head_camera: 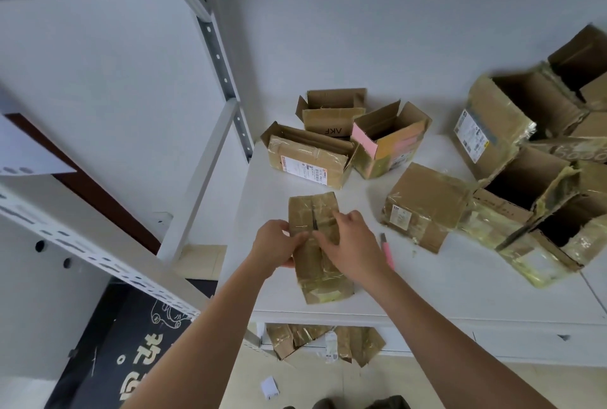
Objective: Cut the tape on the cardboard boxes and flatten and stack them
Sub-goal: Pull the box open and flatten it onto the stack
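Fingers on taped box seam

Fingers [303,237] of left hand [277,244] and right hand [353,244] curled, pinching taped cardboard box [320,264] at split centre seam. Box on white counter [443,277], near front edge. Pink cutter [387,249] just right of right hand. Open boxes [361,139] behind.

The boxes [308,163] are brown with shiny yellow tape. One box [387,142], at one o'clock, has pink flaps. The knife [387,252] is pink. The table [460,277] is white.
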A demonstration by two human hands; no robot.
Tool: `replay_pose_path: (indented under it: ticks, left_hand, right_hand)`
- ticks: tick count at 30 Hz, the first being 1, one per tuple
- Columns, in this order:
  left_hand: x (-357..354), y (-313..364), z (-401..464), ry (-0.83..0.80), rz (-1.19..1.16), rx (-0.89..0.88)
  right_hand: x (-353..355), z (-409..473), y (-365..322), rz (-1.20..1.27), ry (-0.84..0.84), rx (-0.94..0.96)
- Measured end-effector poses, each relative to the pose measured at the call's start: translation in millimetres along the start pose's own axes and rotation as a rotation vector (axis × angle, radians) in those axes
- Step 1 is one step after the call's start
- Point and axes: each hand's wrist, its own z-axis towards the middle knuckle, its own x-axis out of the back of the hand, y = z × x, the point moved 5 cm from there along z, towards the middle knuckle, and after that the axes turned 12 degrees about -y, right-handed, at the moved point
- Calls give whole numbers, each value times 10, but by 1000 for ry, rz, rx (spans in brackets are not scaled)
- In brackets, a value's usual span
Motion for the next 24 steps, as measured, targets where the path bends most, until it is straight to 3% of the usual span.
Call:
replay_pose_path:
  ticks: [5,14,17,21,24]
  left_hand:
    - [8,-44,-11,31,-89,-2]
    - [-7,-61,4,49,-121,9]
    - [-6,-77,11,59,-139,17]
    - [-5,-85,20,59,-145,40]
    - [-4,-74,11,64,-127,52]
  right_hand:
    - [-61,50,-56,-145,-27,-88]
    - [6,78,-122,-95,-42,-114]
    - [67,58,-108,8,-46,-90]
    - [233,47,20,369,-95,-38]
    - [289,42,77,403,-165,-7]
